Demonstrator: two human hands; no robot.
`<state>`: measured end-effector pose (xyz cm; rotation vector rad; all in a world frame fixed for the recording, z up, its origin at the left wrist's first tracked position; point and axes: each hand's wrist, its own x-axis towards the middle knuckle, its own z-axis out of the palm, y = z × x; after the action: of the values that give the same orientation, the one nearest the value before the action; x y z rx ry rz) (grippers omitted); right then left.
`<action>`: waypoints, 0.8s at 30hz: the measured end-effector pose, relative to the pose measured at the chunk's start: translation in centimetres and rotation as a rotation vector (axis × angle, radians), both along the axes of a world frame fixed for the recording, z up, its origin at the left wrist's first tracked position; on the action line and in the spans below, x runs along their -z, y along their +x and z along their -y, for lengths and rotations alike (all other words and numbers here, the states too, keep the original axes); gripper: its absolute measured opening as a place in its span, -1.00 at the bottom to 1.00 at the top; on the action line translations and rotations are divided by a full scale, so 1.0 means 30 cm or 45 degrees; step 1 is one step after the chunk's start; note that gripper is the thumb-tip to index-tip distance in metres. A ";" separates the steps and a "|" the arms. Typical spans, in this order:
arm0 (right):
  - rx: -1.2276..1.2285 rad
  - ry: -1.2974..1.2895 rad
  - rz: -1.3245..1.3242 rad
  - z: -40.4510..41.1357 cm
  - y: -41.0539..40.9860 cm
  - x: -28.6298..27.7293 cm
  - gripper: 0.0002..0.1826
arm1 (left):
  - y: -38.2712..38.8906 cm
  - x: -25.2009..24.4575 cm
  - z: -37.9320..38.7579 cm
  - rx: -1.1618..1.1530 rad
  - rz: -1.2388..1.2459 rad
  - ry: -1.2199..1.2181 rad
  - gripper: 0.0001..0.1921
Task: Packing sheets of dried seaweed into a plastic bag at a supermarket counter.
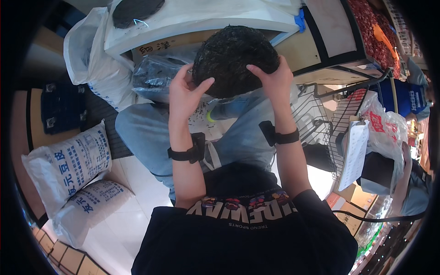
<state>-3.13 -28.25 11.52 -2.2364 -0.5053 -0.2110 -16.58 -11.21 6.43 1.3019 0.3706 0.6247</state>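
A thick round cake of dark dried seaweed (233,62), apparently laver, is held up over my lap between both hands. My left hand (187,92) grips its lower left edge, thumb on the near face and fingers partly hidden behind. On the right edge, my right hand (276,84) holds it the same way. Beyond it, a second dark round cake (137,12) lies on a white-topped table (206,15). Below the tabletop sits a clear plastic bag (154,77) of dark material, in front of a cardboard box (161,46). Dark crumbs (199,113) are scattered on the floor between my legs.
An open white sack (86,44) stands left of the table. Two printed white sacks (77,165) lie farther left, near a dark blue crate (63,108). At right are a wire shopping cart (319,106), papers (354,154), another person's arm (402,182) and an orange scoop (383,39).
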 end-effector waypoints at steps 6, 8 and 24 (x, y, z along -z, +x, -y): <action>-0.026 -0.016 -0.008 0.001 -0.026 -0.018 -0.37 | 0.007 0.016 -0.004 -0.071 -0.169 0.040 -0.55; -0.032 0.011 0.026 -0.001 -0.041 -0.016 -0.39 | 0.016 0.028 -0.006 -0.125 -0.223 0.117 -0.57; -0.041 -0.055 0.053 -0.034 -0.095 -0.005 -0.39 | 0.018 0.037 -0.010 -0.465 -0.547 0.319 -0.72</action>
<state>-5.99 -27.22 11.66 -2.2678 -0.5724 -0.2322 -16.04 -10.91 5.31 1.6270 0.9207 0.7095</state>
